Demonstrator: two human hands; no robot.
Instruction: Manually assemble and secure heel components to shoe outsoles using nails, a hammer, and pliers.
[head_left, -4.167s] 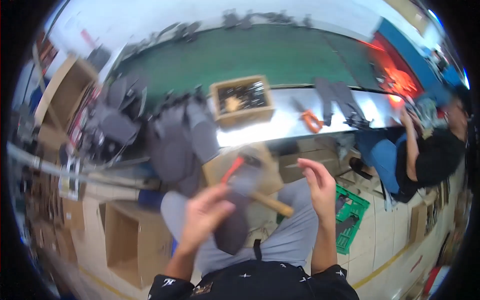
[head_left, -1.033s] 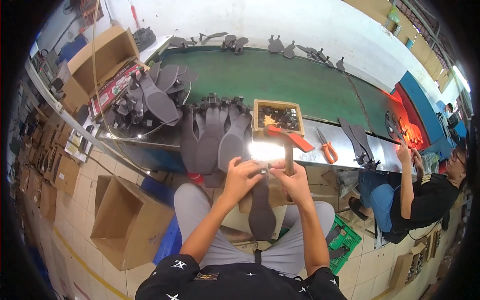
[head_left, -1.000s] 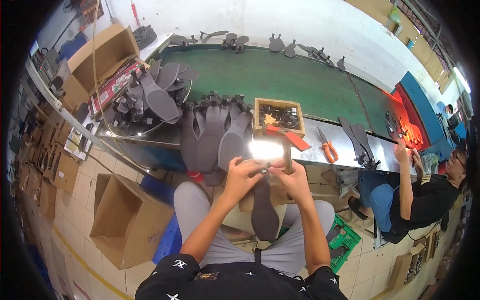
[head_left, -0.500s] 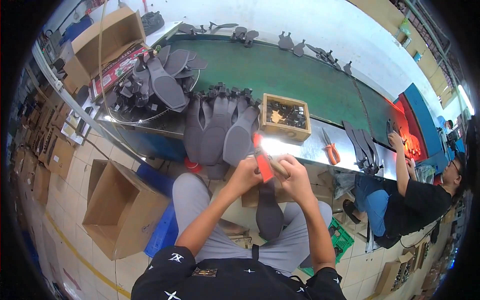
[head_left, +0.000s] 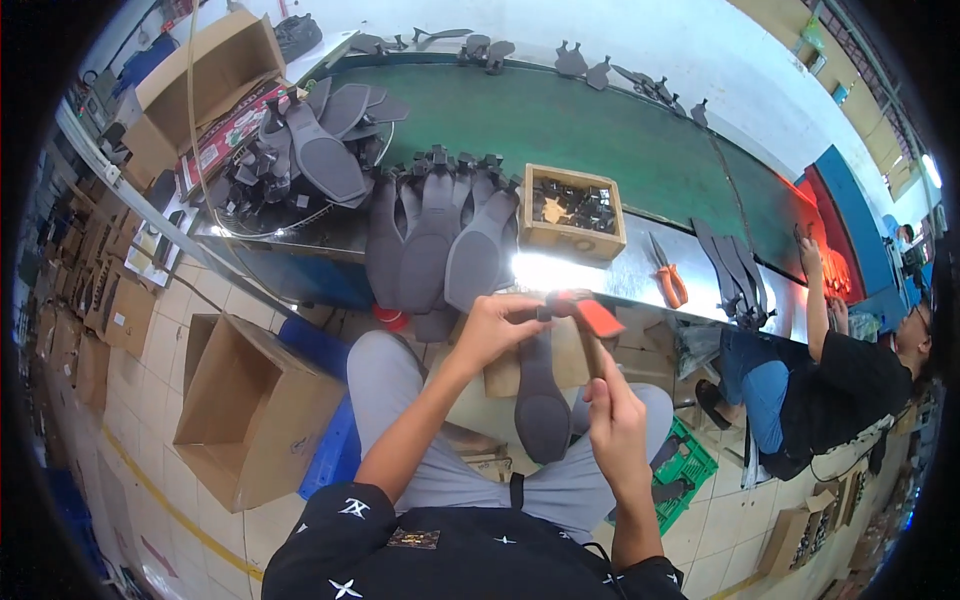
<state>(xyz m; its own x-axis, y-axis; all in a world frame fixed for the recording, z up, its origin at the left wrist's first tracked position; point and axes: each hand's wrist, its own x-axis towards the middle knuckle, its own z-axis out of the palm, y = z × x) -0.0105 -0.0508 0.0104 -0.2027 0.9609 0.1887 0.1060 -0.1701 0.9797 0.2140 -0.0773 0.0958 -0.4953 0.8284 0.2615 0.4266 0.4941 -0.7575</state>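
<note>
My right hand (head_left: 618,415) is wrapped around the wooden handle of a hammer with a red head (head_left: 600,318). The head is tilted to the right, next to my left fingertips. My left hand (head_left: 488,335) pinches with thumb and fingers at the top of a dark grey shoe sole (head_left: 543,405). A small dark piece (head_left: 545,313) shows at those fingertips; the hammer partly covers what lies beyond it. The sole stands between my knees with its wide toe end toward me, in front of a light brown block (head_left: 503,378).
On the bench edge ahead are several heeled soles (head_left: 432,240), a wooden box (head_left: 572,243) of small dark pieces and orange-handled pliers (head_left: 672,288). A green belt (head_left: 560,125) runs behind. Cardboard box (head_left: 215,440) at left. At right, a co-worker (head_left: 850,380) reaches toward a red-lit machine.
The hammer has swung from upright between my hands to leaning right. My right hand has moved right and down. My left fingers now reach forward at the sole's top.
</note>
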